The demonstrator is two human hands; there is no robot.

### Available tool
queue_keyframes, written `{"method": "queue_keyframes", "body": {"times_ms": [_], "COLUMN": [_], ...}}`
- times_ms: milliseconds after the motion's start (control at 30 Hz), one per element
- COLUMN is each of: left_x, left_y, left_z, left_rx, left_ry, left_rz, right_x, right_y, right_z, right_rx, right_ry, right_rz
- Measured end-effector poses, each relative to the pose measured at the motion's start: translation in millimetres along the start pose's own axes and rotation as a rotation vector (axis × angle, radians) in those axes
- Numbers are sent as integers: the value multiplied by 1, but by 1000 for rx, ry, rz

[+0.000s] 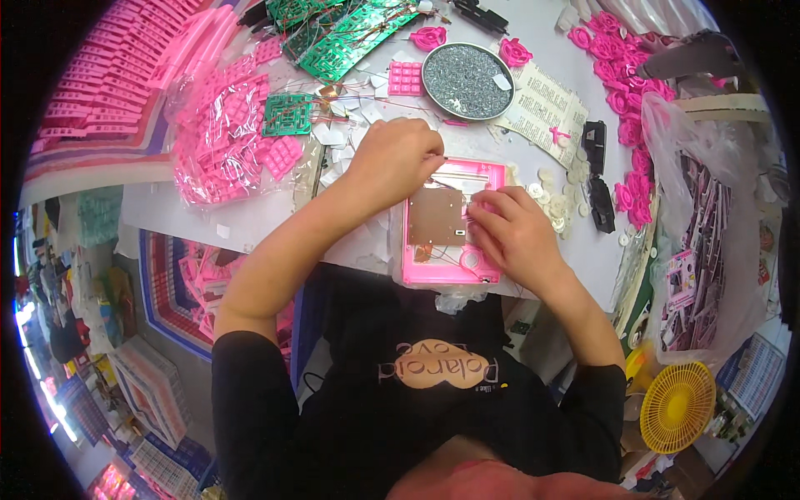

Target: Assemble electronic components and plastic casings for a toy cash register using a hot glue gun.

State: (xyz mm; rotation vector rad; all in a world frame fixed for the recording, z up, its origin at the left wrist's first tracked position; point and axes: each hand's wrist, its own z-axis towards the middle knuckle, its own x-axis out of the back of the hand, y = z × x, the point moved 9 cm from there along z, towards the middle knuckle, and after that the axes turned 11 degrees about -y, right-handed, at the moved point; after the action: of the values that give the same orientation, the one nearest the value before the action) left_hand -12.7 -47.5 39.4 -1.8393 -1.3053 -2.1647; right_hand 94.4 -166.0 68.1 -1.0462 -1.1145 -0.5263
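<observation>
In front of me a pink plastic casing (411, 268) lies open on the table. A brown circuit board (435, 218) rests in it, plain side up. Above the casing's far edge is my left hand (398, 162), its fingertips pinched together. A thin dark strand shows at those tips, too small to name surely. My right hand (518, 237) is at the casing's right side, its curled fingers gripping the board's right edge. Near the casing's bottom corner sits a pink ring-shaped part (472, 257), with thin wires beside it.
A round metal tray of small screws (468, 81) stands beyond the casing. Green circuit boards (358, 42), a bag of pink keypads (218, 137) and a small wired board (287, 114) lie to the left. White discs (557, 200), black parts (595, 146) and pink pieces (629, 104) lie right.
</observation>
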Motion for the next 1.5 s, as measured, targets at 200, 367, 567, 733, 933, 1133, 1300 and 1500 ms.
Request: {"method": "queue_keyframes", "body": {"times_ms": [200, 367, 567, 733, 933, 1133, 1300, 1500], "left_x": [11, -2, -5, -5, -7, -5, 3, 5], "left_y": [33, 50, 38, 44, 60, 59, 44, 45], "left_z": [-25, -35, -39, -41, -43, -43, -39, -46], "left_rx": [-127, -198, -117, -219, -337, -332, -231, -190], "left_ry": [251, 239, 195, 239, 239, 229, 275, 254], "left_rz": [-53, -22, -108, 15, 115, 84, 49, 6], "right_x": [10, 22, 8, 20, 10, 10, 20, 81], "right_y": [4, 24, 24, 4, 8, 10, 18, 163], "right_z": [4, 14, 20, 15, 8, 5, -9, -60], "right_rx": [32, -173, -127, -73, -51, -40, -80, -608], "right_ry": [-60, 121, 194, 236, 124, 46, 100, 333], "right_rz": [42, 399, 343, 153, 163, 264, 240, -170]}}
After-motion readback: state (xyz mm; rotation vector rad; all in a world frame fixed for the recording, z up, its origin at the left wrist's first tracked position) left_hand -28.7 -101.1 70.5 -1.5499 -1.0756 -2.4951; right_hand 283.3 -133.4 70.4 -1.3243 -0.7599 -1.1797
